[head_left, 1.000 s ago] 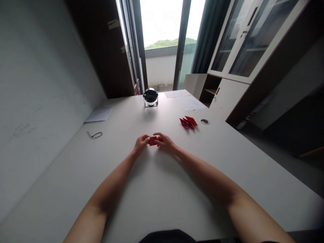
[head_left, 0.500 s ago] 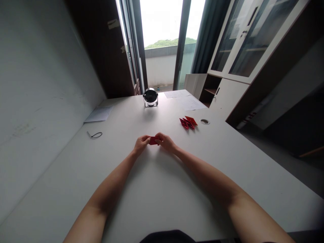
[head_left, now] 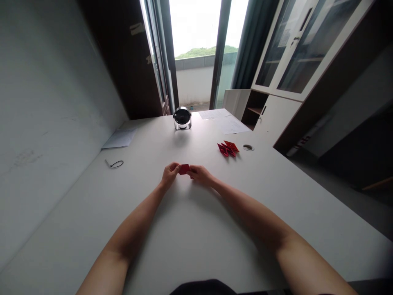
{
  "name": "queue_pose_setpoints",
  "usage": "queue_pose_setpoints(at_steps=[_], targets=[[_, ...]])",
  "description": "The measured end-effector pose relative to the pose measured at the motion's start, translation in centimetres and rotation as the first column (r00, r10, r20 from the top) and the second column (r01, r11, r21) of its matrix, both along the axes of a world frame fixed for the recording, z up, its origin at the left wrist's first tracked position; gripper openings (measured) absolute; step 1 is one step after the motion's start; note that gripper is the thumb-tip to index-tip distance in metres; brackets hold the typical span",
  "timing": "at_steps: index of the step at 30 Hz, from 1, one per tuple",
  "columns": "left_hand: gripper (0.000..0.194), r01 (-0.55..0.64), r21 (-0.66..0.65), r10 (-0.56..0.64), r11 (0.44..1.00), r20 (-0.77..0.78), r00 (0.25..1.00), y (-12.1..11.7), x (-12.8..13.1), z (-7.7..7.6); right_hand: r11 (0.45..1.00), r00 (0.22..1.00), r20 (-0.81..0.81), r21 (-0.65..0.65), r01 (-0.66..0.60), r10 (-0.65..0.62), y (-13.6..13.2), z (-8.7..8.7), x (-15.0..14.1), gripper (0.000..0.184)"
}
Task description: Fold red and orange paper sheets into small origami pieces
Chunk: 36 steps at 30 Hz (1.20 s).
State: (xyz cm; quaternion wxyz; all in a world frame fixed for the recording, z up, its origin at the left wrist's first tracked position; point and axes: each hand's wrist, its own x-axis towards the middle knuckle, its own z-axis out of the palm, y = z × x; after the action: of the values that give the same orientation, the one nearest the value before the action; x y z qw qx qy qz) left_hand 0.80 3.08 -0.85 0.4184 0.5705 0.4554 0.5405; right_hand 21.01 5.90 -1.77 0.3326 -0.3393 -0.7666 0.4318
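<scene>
A small flat red piece, like folded paper or a little envelope [head_left: 184, 169], is held between my two hands over the middle of the white table. My left hand [head_left: 170, 173] pinches its left edge between thumb and fingers. At its lower right edge, my right hand [head_left: 199, 174] has its fingers closed on it. Beyond my right hand lies a group of folded red pieces [head_left: 227, 149], standing in a zigzag on the tabletop, with an orange-red one at the back.
A round black device on a metal stand [head_left: 182, 118] stands at the far side. Paper sheets [head_left: 231, 123] lie at the back right, and more papers [head_left: 119, 138] by the left wall. A black looped cable tie [head_left: 116, 164] is at left. A cable hole [head_left: 248, 147] opens at right.
My right hand has shifted its grip toward the lower right edge of the red piece, so more of its face shows. My left hand has barely moved.
</scene>
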Motion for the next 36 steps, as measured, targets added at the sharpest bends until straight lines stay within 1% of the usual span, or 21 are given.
queue_pose_setpoints(at_steps=[2, 4, 8, 10, 12, 14, 17, 19, 21, 23, 26, 29, 33, 36], targets=[[0.035, -0.001, 0.015, 0.002, 1.000, -0.022, 1.000, 0.0, -0.1, 0.1, 1.000, 1.000, -0.014, 0.001, -0.005, 0.005, 0.0, -0.1, -0.1, 0.019], [0.034, -0.016, 0.041, 0.020, 0.999, -0.097, 0.995, -0.2, -0.1, 0.2, 1.000, 0.999, -0.031, 0.015, 0.011, -0.010, 0.0, -0.2, -0.2, 0.019], [0.030, -0.030, 0.108, 0.058, 0.994, -0.267, 0.962, -0.7, 0.1, 0.7, 0.990, 0.994, -0.043, 0.093, 0.102, -0.098, 0.1, 0.0, -0.2, 0.019], [0.029, -0.026, 0.136, 0.065, 0.990, -0.294, 0.954, -0.9, 0.4, 0.9, 0.981, 0.991, -0.048, 0.146, 0.129, -0.123, 0.1, 0.2, -0.1, 0.021], [0.028, -0.033, 0.157, 0.077, 0.987, -0.280, 0.957, -1.0, 0.5, 1.1, 0.973, 0.988, -0.048, 0.172, 0.151, -0.145, 0.1, 0.5, 0.0, 0.022], [0.026, -0.069, 0.178, 0.111, 0.982, -0.237, 0.965, -1.0, 0.5, 1.3, 0.978, 0.986, -0.052, 0.132, 0.164, -0.159, 0.0, 0.5, 0.1, 0.022], [0.023, -0.116, 0.202, 0.156, 0.973, -0.193, 0.969, -0.9, 0.4, 1.3, 0.989, 0.986, -0.084, 0.015, 0.144, -0.142, 0.1, 0.3, 0.1, 0.019], [0.021, -0.121, 0.214, 0.164, 0.969, -0.197, 0.967, -0.9, 0.3, 1.2, 0.993, 0.989, -0.084, -0.003, 0.120, -0.119, 0.1, 0.2, 0.1, 0.018], [0.018, -0.114, 0.227, 0.165, 0.967, -0.221, 0.961, -0.9, 0.3, 1.2, 0.992, 0.992, -0.045, 0.044, 0.120, -0.118, 0.0, 0.3, 0.0, 0.017], [0.014, -0.101, 0.240, 0.163, 0.965, -0.253, 0.954, -1.1, 0.3, 1.4, 0.984, 0.992, -0.011, 0.121, 0.130, -0.129, -0.2, 0.6, -0.1, 0.016], [0.008, -0.079, 0.248, 0.150, 0.966, -0.286, 0.946, -1.4, 0.6, 1.7, 0.969, 0.991, -0.032, 0.206, 0.133, -0.129, -0.6, 1.3, -0.2, 0.017], [0.005, -0.052, 0.259, 0.137, 0.965, -0.323, 0.936, -1.6, 0.8, 2.1, 0.960, 0.989, -0.065, 0.242, 0.143, -0.131, -1.0, 2.0, -0.1, 0.017], [0.009, -0.018, 0.291, 0.136, 0.957, -0.392, 0.910, -1.7, 0.9, 2.2, 0.945, 0.989, -0.064, 0.295, 0.145, -0.132, -1.2, 2.4, 0.1, 0.018], [0.009, -0.013, 0.289, 0.133, 0.957, -0.401, 0.906, -1.7, 0.9, 2.2, 0.941, 0.991, -0.064, 0.313, 0.130, -0.115, -1.3, 2.5, 0.2, 0.020]])
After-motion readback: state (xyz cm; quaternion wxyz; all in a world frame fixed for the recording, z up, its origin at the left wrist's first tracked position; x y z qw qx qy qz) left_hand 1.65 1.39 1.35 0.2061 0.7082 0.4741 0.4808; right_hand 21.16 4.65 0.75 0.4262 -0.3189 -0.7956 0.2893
